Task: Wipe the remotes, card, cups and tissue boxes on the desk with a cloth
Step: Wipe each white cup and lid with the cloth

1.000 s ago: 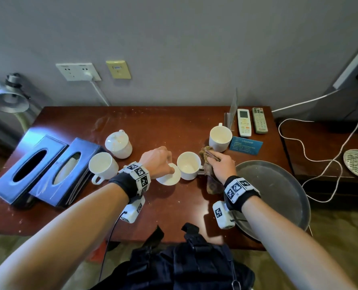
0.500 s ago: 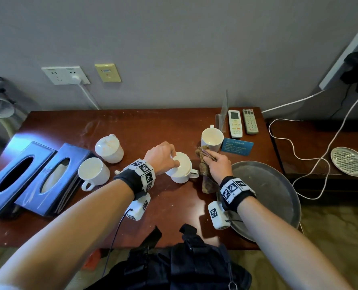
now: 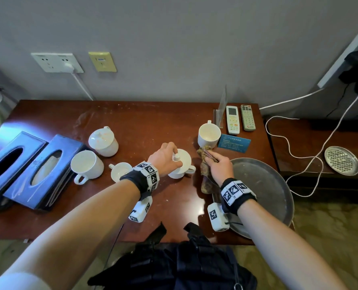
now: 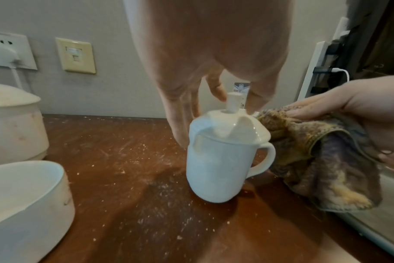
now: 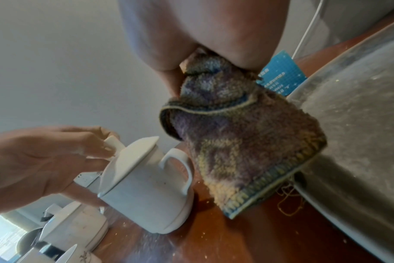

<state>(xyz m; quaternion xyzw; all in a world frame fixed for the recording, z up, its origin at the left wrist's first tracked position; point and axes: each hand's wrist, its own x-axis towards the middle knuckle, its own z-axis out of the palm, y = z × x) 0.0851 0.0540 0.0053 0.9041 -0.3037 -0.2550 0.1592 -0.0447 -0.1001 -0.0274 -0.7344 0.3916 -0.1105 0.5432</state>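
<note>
My left hand [image 3: 172,156] pinches the knob of a white lid [image 4: 231,124] that sits on a white handled cup [image 3: 181,169] at the middle of the desk. Just right of the cup, my right hand [image 3: 214,162] grips a bunched brown and purple cloth [image 5: 243,140] close beside the cup's handle [image 5: 180,169]. An open cup [image 3: 209,135] stands behind the cloth. A blue card [image 3: 234,142] and two remotes [image 3: 233,120] lie at the back right. At the left are a lidded cup [image 3: 103,141], an open cup [image 3: 87,166], an upturned lid [image 3: 120,171] and two dark blue tissue boxes [image 3: 46,172].
A large round metal tray [image 3: 265,191] lies at the desk's right front, under my right wrist. A clear stand [image 3: 221,114] is beside the remotes. White cables [image 3: 288,151] and a small metal dish [image 3: 341,160] lie on the lower side table. The desk top is dusty.
My left hand has carried the lid from beside the open cup and set it on top of that cup. The right hand has stayed beside the cup with the cloth.
</note>
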